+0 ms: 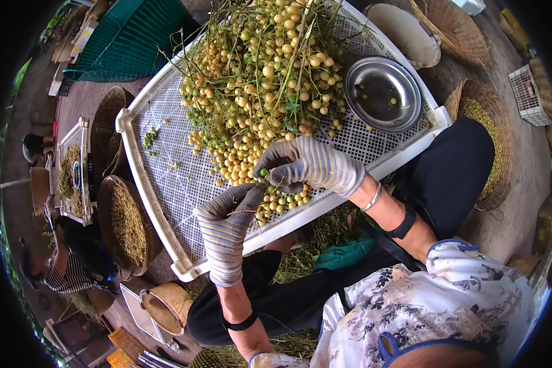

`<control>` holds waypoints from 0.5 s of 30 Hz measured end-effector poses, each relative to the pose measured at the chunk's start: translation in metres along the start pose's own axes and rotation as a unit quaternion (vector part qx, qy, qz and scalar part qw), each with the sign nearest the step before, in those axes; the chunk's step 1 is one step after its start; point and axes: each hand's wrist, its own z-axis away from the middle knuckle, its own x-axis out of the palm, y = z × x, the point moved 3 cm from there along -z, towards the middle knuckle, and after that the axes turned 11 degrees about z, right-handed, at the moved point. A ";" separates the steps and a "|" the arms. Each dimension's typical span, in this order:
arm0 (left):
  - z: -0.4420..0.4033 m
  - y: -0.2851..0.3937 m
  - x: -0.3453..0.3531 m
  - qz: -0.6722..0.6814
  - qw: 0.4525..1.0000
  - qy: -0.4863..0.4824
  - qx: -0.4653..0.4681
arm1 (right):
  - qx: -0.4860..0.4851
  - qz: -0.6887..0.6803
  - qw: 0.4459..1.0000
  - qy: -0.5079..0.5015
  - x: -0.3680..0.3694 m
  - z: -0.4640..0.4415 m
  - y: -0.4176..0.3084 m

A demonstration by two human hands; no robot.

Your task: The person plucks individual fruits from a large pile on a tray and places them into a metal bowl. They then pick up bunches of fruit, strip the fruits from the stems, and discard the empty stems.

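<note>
A heap of small round yellow-green fruits on thin stalks (pixel 270 80) covers much of a white perforated plastic tray (pixel 165 156). My left hand (pixel 227 224), in a striped grey-palmed glove, pinches a thin fruit stalk (pixel 242 212) near the tray's front edge. Close by, my right hand (pixel 316 164) wears a matching glove, its thumb and fingers closed at a small green fruit (pixel 264 173). Loose picked fruits (pixel 282 201) lie under and beside both hands. A steel bowl (pixel 383 95) holding a few green fruits stands on the tray's right side.
A wicker basket of fruits (pixel 484 147) stands at right, another (pixel 126 227) at left. A pale bucket (pixel 405 34), a teal basket (pixel 126 40) and a tan bucket (pixel 165 310) surround the tray. Another person (pixel 73 257) sits at far left beside a second tray (pixel 73 172).
</note>
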 end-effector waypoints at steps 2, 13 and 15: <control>0.001 -0.005 -0.002 -0.006 1.000 -0.008 -0.015 | 0.020 -0.048 0.999 0.015 -0.003 0.004 -0.002; 0.001 -0.005 -0.024 0.014 0.999 -0.022 -0.040 | -0.080 0.318 0.939 0.107 -0.015 -0.001 -0.007; -0.001 -0.005 -0.019 -0.002 0.998 -0.035 -0.043 | -0.124 0.220 0.965 0.077 -0.007 -0.003 -0.007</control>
